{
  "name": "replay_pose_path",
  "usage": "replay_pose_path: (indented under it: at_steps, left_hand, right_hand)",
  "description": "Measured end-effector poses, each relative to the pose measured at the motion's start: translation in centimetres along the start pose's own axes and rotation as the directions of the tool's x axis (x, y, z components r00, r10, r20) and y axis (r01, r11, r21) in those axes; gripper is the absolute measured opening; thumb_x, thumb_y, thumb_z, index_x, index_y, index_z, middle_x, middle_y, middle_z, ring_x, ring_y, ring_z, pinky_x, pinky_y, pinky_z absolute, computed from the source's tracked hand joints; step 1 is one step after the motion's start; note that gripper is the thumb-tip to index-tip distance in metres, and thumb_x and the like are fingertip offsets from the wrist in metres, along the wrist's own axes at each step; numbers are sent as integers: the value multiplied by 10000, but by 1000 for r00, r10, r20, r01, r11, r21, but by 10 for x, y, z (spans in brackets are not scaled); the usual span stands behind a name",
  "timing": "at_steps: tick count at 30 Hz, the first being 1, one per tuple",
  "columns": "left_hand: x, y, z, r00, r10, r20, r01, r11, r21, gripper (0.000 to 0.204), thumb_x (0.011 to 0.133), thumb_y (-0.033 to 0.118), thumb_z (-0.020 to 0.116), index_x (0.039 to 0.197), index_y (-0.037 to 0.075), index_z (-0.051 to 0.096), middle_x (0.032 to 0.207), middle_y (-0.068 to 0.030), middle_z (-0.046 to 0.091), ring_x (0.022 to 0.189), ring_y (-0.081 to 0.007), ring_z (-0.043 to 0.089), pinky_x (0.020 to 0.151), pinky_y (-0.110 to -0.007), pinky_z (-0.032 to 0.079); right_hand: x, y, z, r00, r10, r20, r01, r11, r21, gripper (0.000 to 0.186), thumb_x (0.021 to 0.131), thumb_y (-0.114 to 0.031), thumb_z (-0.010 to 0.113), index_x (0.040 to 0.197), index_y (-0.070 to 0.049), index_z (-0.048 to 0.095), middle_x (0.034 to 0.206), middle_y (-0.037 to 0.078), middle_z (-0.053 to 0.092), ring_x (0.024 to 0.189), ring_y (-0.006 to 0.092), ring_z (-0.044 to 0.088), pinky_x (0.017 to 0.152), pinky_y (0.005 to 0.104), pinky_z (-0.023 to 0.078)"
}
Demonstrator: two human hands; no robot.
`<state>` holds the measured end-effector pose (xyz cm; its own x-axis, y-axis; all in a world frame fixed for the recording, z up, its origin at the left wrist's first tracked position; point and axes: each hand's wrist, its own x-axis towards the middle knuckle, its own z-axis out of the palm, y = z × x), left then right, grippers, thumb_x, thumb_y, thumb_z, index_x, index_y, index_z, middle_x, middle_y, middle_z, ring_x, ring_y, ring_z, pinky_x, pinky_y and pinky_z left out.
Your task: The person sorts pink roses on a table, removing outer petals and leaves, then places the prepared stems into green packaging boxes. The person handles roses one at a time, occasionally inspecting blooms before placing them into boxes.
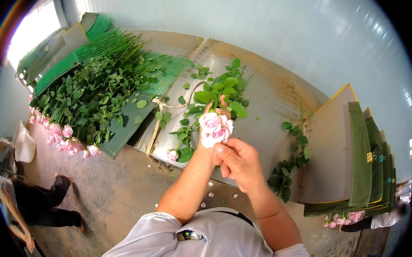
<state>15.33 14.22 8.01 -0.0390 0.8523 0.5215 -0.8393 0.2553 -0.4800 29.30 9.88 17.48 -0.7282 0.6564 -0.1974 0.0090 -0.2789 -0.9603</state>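
Pink roses (214,127) with pale outer petals are held up before me, seen from above in a tight cluster. My left hand (222,105) is closed around their stems, partly hidden behind the blooms and the green leaves (229,85). At the lower right edge of the blooms, my right hand (240,163) has its thumb and forefinger pinched together against an outer petal. Another pink rose (172,155) lies at the near edge of the metal table (271,120), beside loose leaves, left of my forearm.
At left, a large pile of leafy roses (85,95) lies on green netting (165,68). A leafy stem (295,163) lies beside upright boards (330,145) with green cloth at right. A white bucket (24,143) and another person's legs (44,202) are at far left. Petals dot the floor.
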Motion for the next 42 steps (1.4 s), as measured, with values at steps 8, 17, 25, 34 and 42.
replay_pose_path:
  at_steps: [8, 17, 25, 34, 42]
  left_hand:
    - [-1, 2, 2, 1000, -12, 24, 12, 1000, -16, 316, 940, 214, 476, 1184, 20, 528, 1019, -111, 597, 840, -167, 562, 616, -310, 523]
    - [-3, 7, 11, 949, 142, -281, -69, 964, 256, 231, 906, 137, 526, 1106, 23, 554, 836, -70, 617, 590, -105, 572, 449, -230, 449]
    - [-8, -2, 5, 919, 7, -395, 85, 973, 214, 267, 896, 128, 536, 1136, 10, 539, 857, -69, 612, 544, -68, 552, 421, -199, 420]
    - [-24, 3, 3, 968, -112, -225, 120, 992, 24, 354, 938, 175, 454, 1266, 43, 462, 984, -62, 581, 581, -78, 524, 437, -194, 400]
    - [-26, 0, 8, 944, -1, -330, 91, 962, 258, 341, 928, 220, 499, 1237, 75, 504, 906, -33, 595, 478, -75, 482, 389, -191, 387]
  right_hand:
    - [15, 6, 8, 998, -28, -57, 21, 992, -123, 129, 892, -125, 571, 882, 0, 604, 636, 38, 586, 435, 57, 450, 388, 193, 325]
    - [24, -40, -31, 991, -48, 125, 121, 719, -684, 124, 848, -105, 599, 804, 3, 557, 568, 19, 544, 509, 53, 500, 428, 249, 370]
    - [30, -75, -50, 848, -160, 506, 528, 172, -831, 89, 796, -76, 595, 773, -16, 533, 531, 136, 496, 462, 289, 449, 456, 362, 358]
    - [26, -117, -61, 906, -22, 424, 424, 96, -901, 109, 786, -120, 588, 744, -21, 568, 608, 173, 573, 556, 352, 553, 515, 407, 426]
    - [19, -72, -83, 962, -1, 274, 252, 398, -882, 290, 821, -261, 646, 919, 10, 610, 597, 93, 581, 541, 184, 559, 532, 321, 438]
